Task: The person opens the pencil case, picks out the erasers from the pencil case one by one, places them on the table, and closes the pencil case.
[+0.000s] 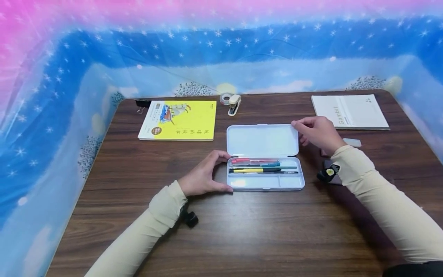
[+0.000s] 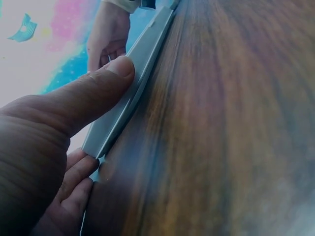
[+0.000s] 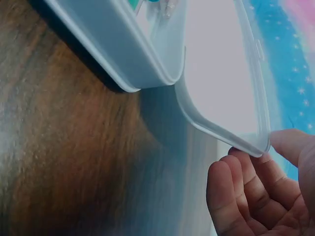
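A white pencil case [image 1: 254,186] lies on the table with its hinged lid [image 1: 262,141] raised at the back. Inside its rear compartment are several pens [image 1: 250,170], among them a red one, a teal one and a yellow-and-black one. My left hand [image 1: 204,177] grips the left end of the base, thumb at the front corner and fingers at the rear one. In the left wrist view, the thumb [image 2: 120,69] presses against the case's side [image 2: 115,115]. At the lid's far right corner, my right hand [image 1: 320,132] pinches the rim [image 3: 231,140] between thumb and fingers.
A yellow book [image 1: 200,119] with a black binder clip [image 1: 143,103] lies back left. Behind the case are a tape roll [image 1: 225,99] and a cream stapler [image 1: 235,104]. A white notebook [image 1: 363,111] is back right; a small white piece [image 1: 353,142] lies beside the right wrist.
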`<state>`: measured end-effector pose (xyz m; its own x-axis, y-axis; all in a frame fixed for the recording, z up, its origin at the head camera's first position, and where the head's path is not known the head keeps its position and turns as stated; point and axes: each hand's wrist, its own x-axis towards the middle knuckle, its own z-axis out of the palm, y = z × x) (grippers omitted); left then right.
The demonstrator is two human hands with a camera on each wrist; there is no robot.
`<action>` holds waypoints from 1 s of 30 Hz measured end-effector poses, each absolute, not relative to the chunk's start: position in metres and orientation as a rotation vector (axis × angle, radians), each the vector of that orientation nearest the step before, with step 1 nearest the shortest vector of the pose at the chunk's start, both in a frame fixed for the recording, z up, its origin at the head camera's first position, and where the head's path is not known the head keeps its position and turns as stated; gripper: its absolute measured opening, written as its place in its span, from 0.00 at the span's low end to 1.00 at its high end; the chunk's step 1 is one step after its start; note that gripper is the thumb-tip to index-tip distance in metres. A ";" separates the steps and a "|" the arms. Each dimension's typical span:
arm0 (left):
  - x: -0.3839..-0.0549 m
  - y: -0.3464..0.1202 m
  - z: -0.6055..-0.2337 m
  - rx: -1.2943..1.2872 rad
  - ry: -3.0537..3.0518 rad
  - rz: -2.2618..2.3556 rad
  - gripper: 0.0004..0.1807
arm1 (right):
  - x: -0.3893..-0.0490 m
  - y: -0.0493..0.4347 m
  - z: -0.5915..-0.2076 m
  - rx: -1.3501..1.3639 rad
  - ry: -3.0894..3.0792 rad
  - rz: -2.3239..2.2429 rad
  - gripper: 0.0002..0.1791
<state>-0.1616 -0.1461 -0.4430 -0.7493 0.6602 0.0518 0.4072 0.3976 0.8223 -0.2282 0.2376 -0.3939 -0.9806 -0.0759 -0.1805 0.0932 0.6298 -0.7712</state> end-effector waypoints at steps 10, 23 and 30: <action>-0.161 -0.141 -0.442 0.875 2.361 1.385 0.52 | -0.179 0.259 -0.380 -0.154 2.684 -1.415 0.20; -0.163 -0.142 -0.442 0.864 2.353 1.358 0.59 | -0.123 0.267 -0.393 -1.053 2.790 -0.980 0.21; -0.162 -0.145 -0.443 0.843 2.341 1.329 0.53 | -0.115 0.259 -0.399 -1.110 2.857 -0.796 0.21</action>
